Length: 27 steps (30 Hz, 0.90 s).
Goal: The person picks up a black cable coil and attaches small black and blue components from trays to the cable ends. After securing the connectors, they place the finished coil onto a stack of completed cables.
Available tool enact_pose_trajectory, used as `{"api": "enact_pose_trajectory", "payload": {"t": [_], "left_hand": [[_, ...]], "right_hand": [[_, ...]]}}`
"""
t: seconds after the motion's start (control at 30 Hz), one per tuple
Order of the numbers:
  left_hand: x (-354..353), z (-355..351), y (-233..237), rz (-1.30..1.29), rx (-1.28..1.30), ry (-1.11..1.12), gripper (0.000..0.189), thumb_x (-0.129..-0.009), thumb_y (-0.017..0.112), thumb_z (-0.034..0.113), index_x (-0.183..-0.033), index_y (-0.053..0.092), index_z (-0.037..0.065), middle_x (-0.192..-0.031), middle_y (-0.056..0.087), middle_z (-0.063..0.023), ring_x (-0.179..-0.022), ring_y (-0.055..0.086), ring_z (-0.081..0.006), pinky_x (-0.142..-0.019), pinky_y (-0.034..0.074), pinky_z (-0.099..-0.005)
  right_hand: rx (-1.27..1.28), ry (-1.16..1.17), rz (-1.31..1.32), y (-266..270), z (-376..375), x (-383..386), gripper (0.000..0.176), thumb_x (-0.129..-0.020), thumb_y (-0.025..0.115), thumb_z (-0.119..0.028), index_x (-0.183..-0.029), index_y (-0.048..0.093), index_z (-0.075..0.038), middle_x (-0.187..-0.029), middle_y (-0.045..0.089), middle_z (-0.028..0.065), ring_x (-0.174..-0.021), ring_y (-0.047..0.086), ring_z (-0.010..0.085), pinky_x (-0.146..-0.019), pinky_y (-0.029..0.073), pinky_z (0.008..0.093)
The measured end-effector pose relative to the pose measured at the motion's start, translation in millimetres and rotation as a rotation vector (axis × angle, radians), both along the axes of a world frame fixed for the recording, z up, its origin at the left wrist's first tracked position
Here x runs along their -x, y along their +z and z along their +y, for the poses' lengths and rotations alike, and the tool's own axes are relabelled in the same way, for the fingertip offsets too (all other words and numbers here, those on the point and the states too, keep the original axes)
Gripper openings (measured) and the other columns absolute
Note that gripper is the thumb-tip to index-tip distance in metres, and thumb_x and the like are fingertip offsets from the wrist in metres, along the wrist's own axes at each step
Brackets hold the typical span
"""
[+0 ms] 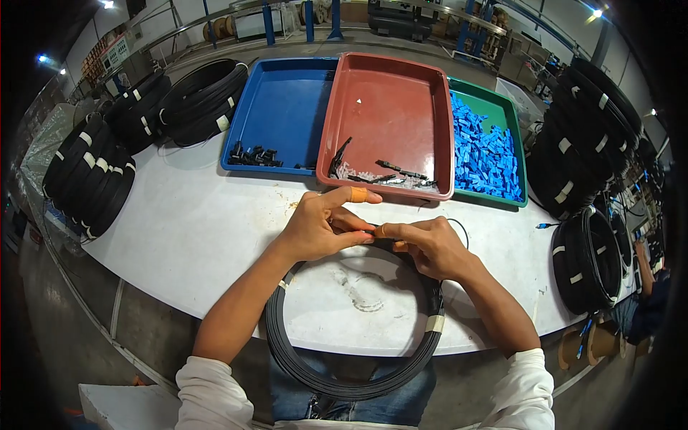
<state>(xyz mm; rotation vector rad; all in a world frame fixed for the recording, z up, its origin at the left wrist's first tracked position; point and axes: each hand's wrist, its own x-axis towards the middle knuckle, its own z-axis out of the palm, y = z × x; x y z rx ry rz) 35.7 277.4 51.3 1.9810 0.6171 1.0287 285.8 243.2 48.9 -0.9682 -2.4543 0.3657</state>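
Note:
A coil of black cable [351, 389], bound with pale tape [434, 324], lies partly on the white table and hangs over its front edge against my lap. Above the coil's far side my left hand [315, 228] is closed in a pinch, with the index finger stretched out. My right hand [431, 247] meets it fingertip to fingertip, pinching the thin black cable. A small dark piece with a reddish spot [369, 237] shows between the fingertips; its kind is mostly hidden. Orange wraps cover some fingers. A thin loop of cable [464, 231] curves out behind my right hand.
Beyond my hands stand a blue tray [283, 107] with black parts, a red tray [394, 115] with dark and clear pieces, and a green tray [494, 107] with blue connectors. Black cable coils [89, 172] stack left and right [584, 258]. Another person [645, 301] is at far right.

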Motion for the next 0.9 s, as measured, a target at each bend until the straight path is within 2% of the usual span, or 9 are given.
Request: {"api": "enact_pose_trajectory", "payload": {"t": [0.03,0.13,0.27,0.3,0.47,0.53,0.6,0.77,0.9], "left_hand": [[-1.0,-0.6,1.1,-0.012,0.009,0.004,0.057,-0.073,0.082,-0.006,-0.125,0.062,0.003,-0.094,0.077,-0.0104,-0.088,0.075,-0.0194,-0.082,0.062,-0.0277],[-0.3,-0.3,3.5,0.026,-0.025,0.020,0.057,-0.074,0.084,-0.005,-0.125,0.060,0.000,-0.086,0.077,-0.0128,-0.081,0.075,-0.0149,-0.076,0.060,-0.0253],[-0.4,0.8,3.0,0.045,-0.009,0.030,0.056,-0.073,0.083,-0.004,-0.124,0.060,0.000,-0.097,0.077,-0.0142,-0.087,0.075,-0.0190,-0.081,0.061,-0.0300],[1.2,2.0,1.5,0.121,-0.113,0.043,0.058,-0.073,0.086,0.002,-0.125,0.060,0.000,-0.111,0.074,-0.0149,-0.096,0.074,-0.0229,-0.086,0.060,-0.0329],[3.7,6.3,9.4,0.206,-0.420,0.066,0.065,-0.071,0.090,0.015,-0.126,0.061,-0.002,-0.113,0.074,-0.0143,-0.108,0.071,-0.0242,-0.091,0.057,-0.0323],[2.7,12.6,7.8,0.174,-0.248,0.097,0.056,-0.074,0.088,0.010,-0.122,0.063,-0.003,-0.106,0.075,-0.0143,-0.100,0.074,-0.0228,-0.088,0.058,-0.0314],[-5.5,24.4,13.4,0.218,-0.167,0.103,0.042,-0.076,0.085,0.006,-0.113,0.067,-0.004,-0.103,0.075,-0.0133,-0.091,0.076,-0.0214,-0.081,0.060,-0.0307],[-62.7,67.5,40.4,0.371,-0.313,-0.029,0.025,-0.078,0.081,0.004,-0.101,0.072,-0.002,-0.080,0.075,-0.0141,-0.071,0.075,-0.0170,-0.065,0.058,-0.0270],[-137.5,104.7,61.9,0.496,-0.592,-0.102,0.023,-0.079,0.080,0.017,-0.099,0.074,0.005,-0.074,0.072,-0.0133,-0.059,0.070,-0.0237,-0.056,0.053,-0.0316]], "right_hand": [[-0.045,0.000,0.045,-1.7,0.7,-1.7,0.061,-0.074,0.069,0.003,-0.129,0.060,-0.021,-0.081,0.073,0.0083,-0.064,0.069,0.0294,-0.060,0.055,0.0384],[0.030,-0.096,0.009,2.0,-1.8,3.6,0.052,-0.076,0.068,0.005,-0.123,0.059,-0.016,-0.082,0.074,0.0093,-0.066,0.070,0.0305,-0.060,0.055,0.0387],[-0.143,-0.057,0.366,-11.2,6.5,0.5,0.036,-0.075,0.072,0.003,-0.107,0.058,-0.010,-0.074,0.069,0.0105,-0.064,0.068,0.0313,-0.057,0.051,0.0407],[-0.170,-0.078,0.319,-10.6,6.1,-1.6,0.027,-0.076,0.072,0.002,-0.097,0.060,-0.009,-0.071,0.067,0.0095,-0.065,0.068,0.0303,-0.056,0.050,0.0401],[-0.262,-0.136,0.193,-13.4,10.9,-4.7,0.020,-0.077,0.073,0.001,-0.091,0.062,-0.008,-0.075,0.067,0.0120,-0.066,0.067,0.0294,-0.059,0.051,0.0369],[0.183,-0.175,0.534,-23.3,18.5,1.4,0.016,-0.084,0.074,-0.001,-0.093,0.061,-0.003,-0.079,0.068,0.0057,-0.072,0.064,0.0144,-0.065,0.050,0.0312],[0.477,-0.085,0.727,-47.7,35.6,-0.2,0.015,-0.086,0.073,-0.001,-0.093,0.060,-0.001,-0.083,0.068,0.0042,-0.079,0.060,0.0093,-0.072,0.049,0.0282],[0.445,-0.077,0.698,-51.0,36.1,-1.7,0.009,-0.085,0.068,0.000,-0.091,0.061,-0.001,-0.079,0.070,0.0095,-0.074,0.066,0.0178,-0.069,0.052,0.0340],[0.412,-0.112,0.600,-44.4,32.4,-3.9,0.010,-0.087,0.067,-0.005,-0.095,0.061,-0.004,-0.083,0.071,0.0164,-0.079,0.071,0.0341,-0.070,0.053,0.0416]]}}
